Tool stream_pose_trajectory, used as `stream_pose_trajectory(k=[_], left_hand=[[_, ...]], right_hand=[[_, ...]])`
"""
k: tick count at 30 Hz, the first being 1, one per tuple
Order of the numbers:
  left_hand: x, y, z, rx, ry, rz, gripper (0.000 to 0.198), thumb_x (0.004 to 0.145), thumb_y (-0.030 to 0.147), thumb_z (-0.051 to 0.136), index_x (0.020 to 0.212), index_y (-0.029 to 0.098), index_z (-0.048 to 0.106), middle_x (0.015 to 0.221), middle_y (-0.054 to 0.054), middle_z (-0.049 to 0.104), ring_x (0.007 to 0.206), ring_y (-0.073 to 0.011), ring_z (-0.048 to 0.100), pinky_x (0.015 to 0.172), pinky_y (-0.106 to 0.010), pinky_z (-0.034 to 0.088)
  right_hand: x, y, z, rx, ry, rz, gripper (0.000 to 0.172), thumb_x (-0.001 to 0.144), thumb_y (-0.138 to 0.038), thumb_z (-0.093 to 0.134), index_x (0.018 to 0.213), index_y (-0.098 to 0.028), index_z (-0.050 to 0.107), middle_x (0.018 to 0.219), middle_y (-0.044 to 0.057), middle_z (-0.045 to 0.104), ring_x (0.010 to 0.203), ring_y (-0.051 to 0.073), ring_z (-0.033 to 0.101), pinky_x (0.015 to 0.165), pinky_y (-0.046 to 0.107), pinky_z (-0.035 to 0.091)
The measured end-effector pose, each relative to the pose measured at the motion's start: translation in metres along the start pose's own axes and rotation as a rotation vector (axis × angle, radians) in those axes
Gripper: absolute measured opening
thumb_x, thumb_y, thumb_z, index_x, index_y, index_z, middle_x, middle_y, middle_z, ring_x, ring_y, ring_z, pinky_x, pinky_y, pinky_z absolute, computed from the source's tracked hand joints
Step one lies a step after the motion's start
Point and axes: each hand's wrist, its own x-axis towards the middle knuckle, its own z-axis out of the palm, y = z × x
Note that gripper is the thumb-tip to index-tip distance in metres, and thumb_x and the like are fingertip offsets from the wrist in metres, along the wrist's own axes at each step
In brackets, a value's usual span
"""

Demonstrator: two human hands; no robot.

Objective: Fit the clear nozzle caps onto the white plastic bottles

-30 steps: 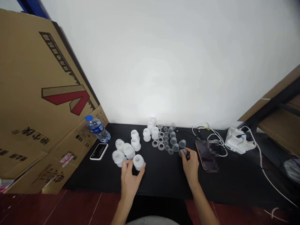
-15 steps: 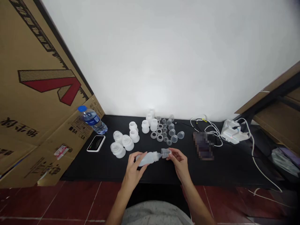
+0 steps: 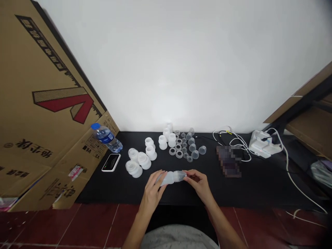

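My left hand (image 3: 153,188) grips a small translucent white bottle (image 3: 169,177), held sideways above the front of the black table (image 3: 259,186). My right hand (image 3: 198,181) pinches a clear cap onto the bottle's neck end; the cap is mostly hidden by my fingers. Behind my hands lie several more white bottles (image 3: 140,160), a group of clear caps (image 3: 194,152) and clear rings (image 3: 176,151).
A large cardboard box (image 3: 46,114) leans at the left, with a water bottle (image 3: 106,137) and a white phone (image 3: 111,162) beside it. A dark phone (image 3: 229,160), white cables (image 3: 233,141) and a white charger (image 3: 263,147) lie at the right. Wooden shelving (image 3: 306,117) stands far right.
My left hand lifted a bottle off the table and my right picked up a clear cap. Both came together in front of me, and the cap now sits on the bottle's neck.
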Motion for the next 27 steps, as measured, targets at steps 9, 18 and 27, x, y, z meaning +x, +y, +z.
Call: stream_pose_trajectory(k=[9, 18, 27], left_hand=[[-0.001, -0.002, 0.000, -0.004, -0.015, 0.056, 0.047, 0.106, 0.015, 0.057, 0.151, 0.029, 0.059, 0.140, -0.011, 0.071, 0.131, -0.0292, 0.068, 0.109, -0.048, 0.060], [0.001, 0.005, 0.002, 0.107, 0.015, -0.178, 0.048, 0.107, 0.033, 0.061, 0.153, 0.025, 0.054, 0.150, -0.017, 0.065, 0.143, -0.0363, 0.058, 0.115, -0.058, 0.045], [-0.002, -0.010, 0.009, -0.016, 0.210, -0.435, 0.049, 0.101, 0.052, 0.066, 0.137, 0.019, 0.062, 0.128, -0.017, 0.071, 0.122, -0.0350, 0.068, 0.104, -0.049, 0.052]], right_hand=[[-0.002, -0.002, 0.002, -0.011, -0.052, -0.050, 0.020, 0.079, -0.039, 0.096, 0.088, -0.025, 0.085, 0.100, 0.008, 0.085, 0.103, 0.032, 0.079, 0.095, 0.043, 0.062], [-0.005, -0.009, 0.007, 0.044, -0.092, -0.032, 0.045, 0.093, -0.047, 0.082, 0.135, -0.031, 0.075, 0.129, 0.010, 0.080, 0.088, 0.022, 0.074, 0.079, 0.038, 0.065], [0.001, 0.003, 0.007, -0.047, -0.017, 0.017, 0.039, 0.093, -0.059, 0.079, 0.102, -0.022, 0.081, 0.095, 0.009, 0.081, 0.074, 0.021, 0.069, 0.066, 0.032, 0.059]])
